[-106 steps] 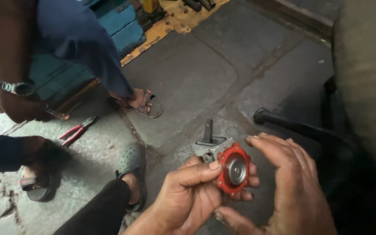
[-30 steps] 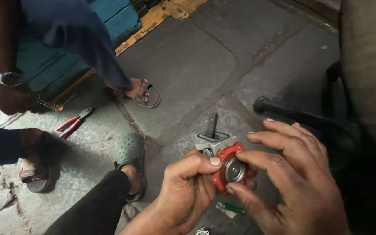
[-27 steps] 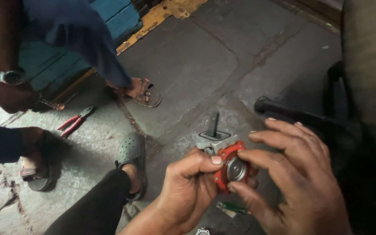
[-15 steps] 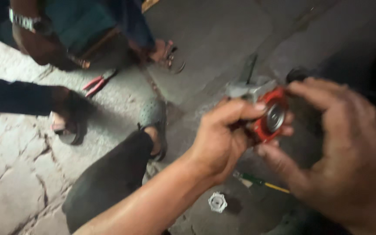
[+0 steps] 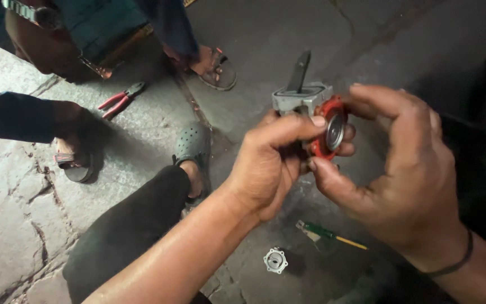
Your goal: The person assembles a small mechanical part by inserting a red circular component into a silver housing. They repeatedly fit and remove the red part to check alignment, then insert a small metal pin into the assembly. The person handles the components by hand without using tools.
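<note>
Since 0.5 s ago the view steadied; the left hand (image 5: pixel 265 163) stays gripping the grey metal part (image 5: pixel 302 98), the right hand (image 5: pixel 400 174) pinching its red diaphragm (image 5: pixel 327 129). A small cap (image 5: pixel 275 260) lies at 6 o'clock on the floor (image 5: pixel 142 129).

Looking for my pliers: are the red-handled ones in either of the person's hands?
No, the red-handled pliers lie on the ground, away from both hands.

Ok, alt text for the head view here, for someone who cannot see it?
Two bare hands, left hand and right hand, hold a small grey metal part with a red disc on it, above a concrete floor. Red pliers, a green screwdriver and a small metal cap lie below.
</note>
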